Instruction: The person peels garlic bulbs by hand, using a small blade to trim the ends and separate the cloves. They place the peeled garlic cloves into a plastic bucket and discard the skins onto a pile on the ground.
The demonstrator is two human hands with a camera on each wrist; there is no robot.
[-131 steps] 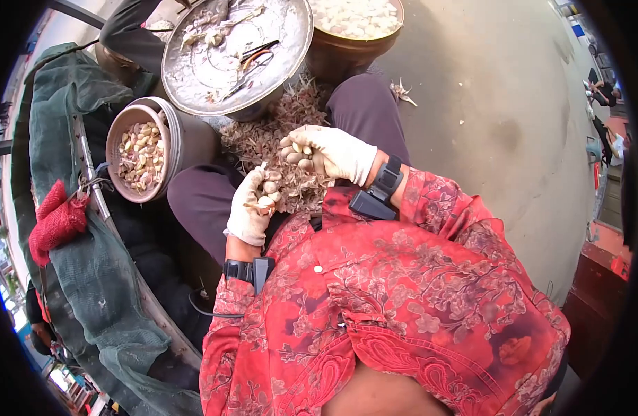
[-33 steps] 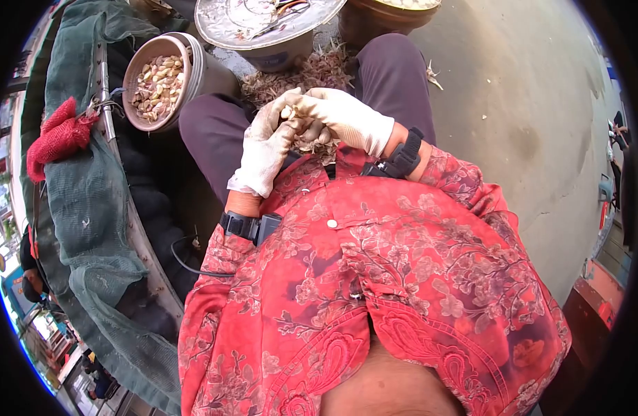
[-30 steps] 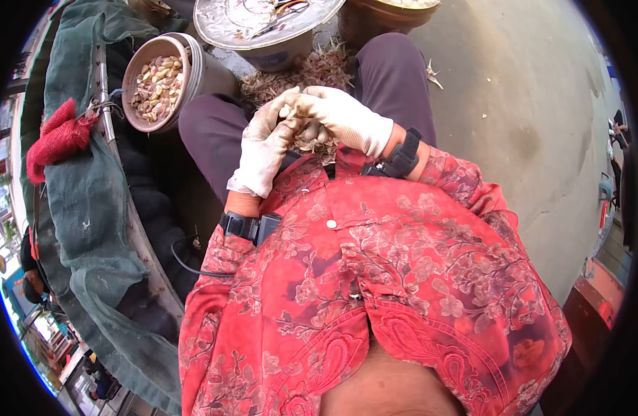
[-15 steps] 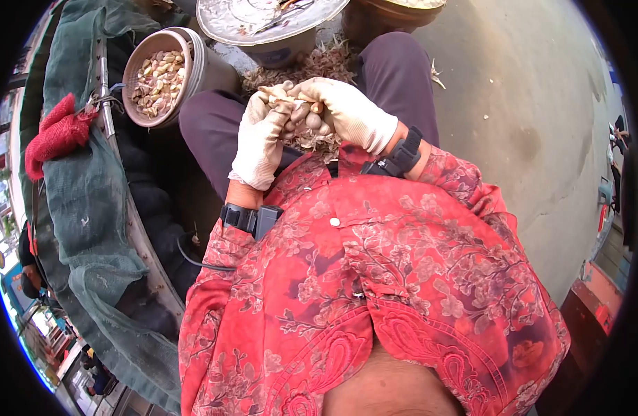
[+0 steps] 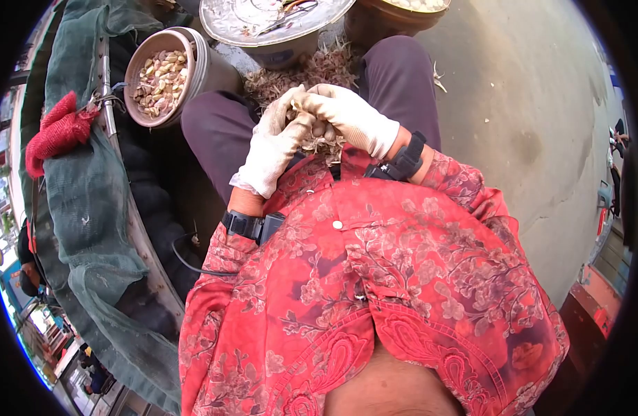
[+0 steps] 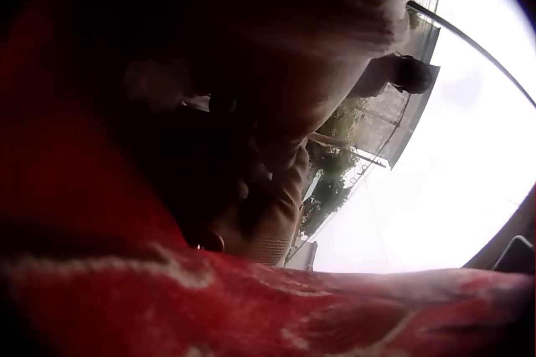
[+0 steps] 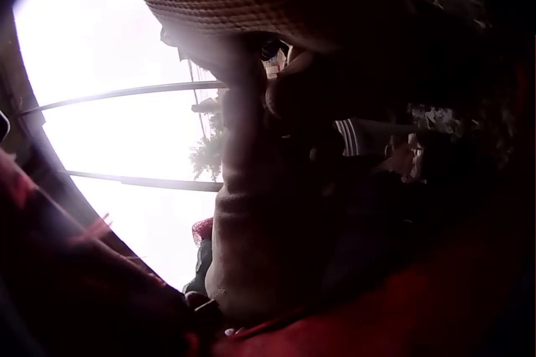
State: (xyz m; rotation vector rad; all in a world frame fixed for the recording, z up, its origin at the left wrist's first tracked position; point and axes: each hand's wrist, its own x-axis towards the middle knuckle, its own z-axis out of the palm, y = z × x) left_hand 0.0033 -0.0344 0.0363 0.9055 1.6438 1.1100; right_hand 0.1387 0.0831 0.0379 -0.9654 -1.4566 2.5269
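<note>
My gloved left hand [image 5: 269, 149] and gloved right hand [image 5: 353, 119] meet in the head view, fingertips together above my lap. Between their curled fingers and thumbs they pinch a small piece of garlic [image 5: 292, 114], mostly covered by the gloves. More garlic tucked in the right fingers is hidden now. Dry garlic skins [image 5: 319, 73] lie heaped between my knees, just beyond the hands. Both wrist views are very dark; the left glove [image 7: 251, 248] shows in the right wrist view.
Garlic cloves [image 5: 163, 82] fill a tilted bucket [image 5: 220, 75] on the left. Ahead, a round metal tray [image 5: 227, 29] carries scraps and tools, with a brown tub [image 5: 378, 26] beside it. Green netting [image 5: 90, 229] and a red mesh bag [image 5: 59, 135] line the left side.
The hands, apart at first with garlic in each, have come together. Over the last half second the left fingers have closed further over the piece. The head view has tilted towards the body.
</note>
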